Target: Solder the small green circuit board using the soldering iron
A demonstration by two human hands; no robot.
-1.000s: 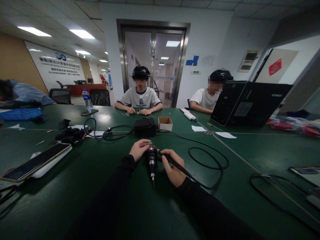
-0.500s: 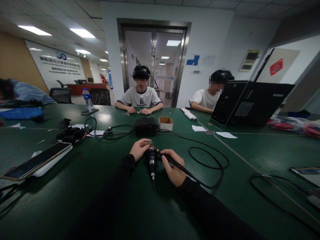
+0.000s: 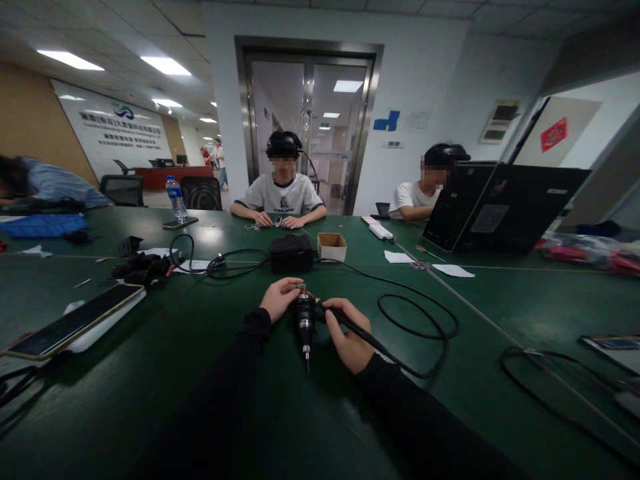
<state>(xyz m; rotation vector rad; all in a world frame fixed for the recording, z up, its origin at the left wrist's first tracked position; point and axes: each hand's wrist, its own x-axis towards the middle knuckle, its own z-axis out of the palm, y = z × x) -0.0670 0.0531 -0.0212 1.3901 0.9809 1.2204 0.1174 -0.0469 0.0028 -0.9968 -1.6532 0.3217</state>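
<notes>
A dark cylindrical tool (image 3: 305,317) lies on the green table with its thin metal tip toward me. At its far end sits a small green piece (image 3: 301,286) with a bit of red beside it. My left hand (image 3: 281,298) is closed at that end, thumb and fingers pinching at the green piece. In my right hand (image 3: 354,337) is a soldering iron (image 3: 350,325), gripped like a pen by its black handle. Its tip end points left, close to the tool's far end; exact contact is too small to make out.
Beyond my hands stand a black box (image 3: 291,253) and a small open carton (image 3: 331,247). A black cable (image 3: 445,333) loops at right. A tablet-like device (image 3: 75,320) lies at left, a large black computer case (image 3: 500,210) at far right. Two people sit across the table.
My hands, the soldering iron and the dark tool hold nearly the same place. The person at the right has shifted slightly to the right, and someone appears walking in the far background.
</notes>
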